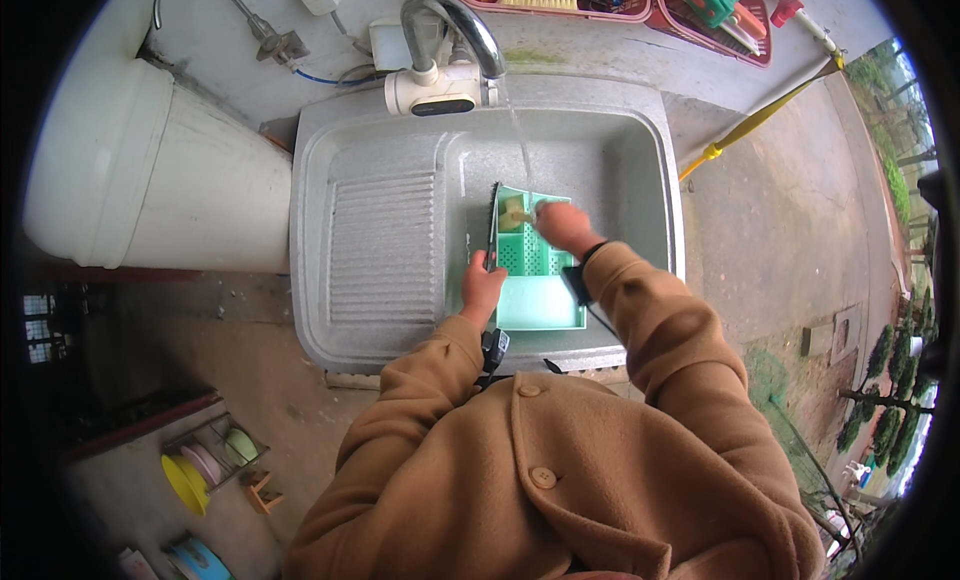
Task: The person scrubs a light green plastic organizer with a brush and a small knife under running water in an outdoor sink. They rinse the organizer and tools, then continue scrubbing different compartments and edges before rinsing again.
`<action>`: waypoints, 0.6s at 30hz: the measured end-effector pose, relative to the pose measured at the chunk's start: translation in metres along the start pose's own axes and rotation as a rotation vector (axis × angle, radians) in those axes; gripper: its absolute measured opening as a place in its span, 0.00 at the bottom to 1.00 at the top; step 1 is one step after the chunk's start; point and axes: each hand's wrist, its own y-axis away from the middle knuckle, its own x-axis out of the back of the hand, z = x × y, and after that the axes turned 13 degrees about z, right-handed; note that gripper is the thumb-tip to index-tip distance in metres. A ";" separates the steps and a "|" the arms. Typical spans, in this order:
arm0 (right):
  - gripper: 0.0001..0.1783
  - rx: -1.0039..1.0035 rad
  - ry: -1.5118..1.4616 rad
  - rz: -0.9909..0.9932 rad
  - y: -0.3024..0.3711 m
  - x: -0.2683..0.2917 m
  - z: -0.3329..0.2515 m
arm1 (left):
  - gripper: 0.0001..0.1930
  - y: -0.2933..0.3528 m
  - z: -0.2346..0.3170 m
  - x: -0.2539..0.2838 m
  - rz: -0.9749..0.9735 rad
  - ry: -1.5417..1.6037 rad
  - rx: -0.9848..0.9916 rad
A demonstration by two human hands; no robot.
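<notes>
A mint-green plastic holder [542,302] with perforated compartments stands in the sink basin. Its left side carries a dark, bristly strip. My left hand [482,285] grips that side, thumb and fingers closed round the edge. Over the compartments, my right hand [566,228] is closed on a pale, cream-coloured tool [515,215] whose end reaches into the upper left compartment. It looks like a small brush, but its kind is not clear. A thin stream of water [520,145] falls from the tap [440,85] beside my right hand.
The grey sink [650,160] has a ribbed washboard [385,250] on its left. A large white bucket [200,170] stands farther left. Pink baskets [640,5] with brushes and tools sit behind. A yellow strap [750,130] hangs at right; basins [187,482] lie on the floor.
</notes>
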 end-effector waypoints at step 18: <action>0.14 0.142 0.236 -0.229 0.060 0.044 -0.040 | 0.20 0.000 0.004 0.005 -0.071 0.225 0.226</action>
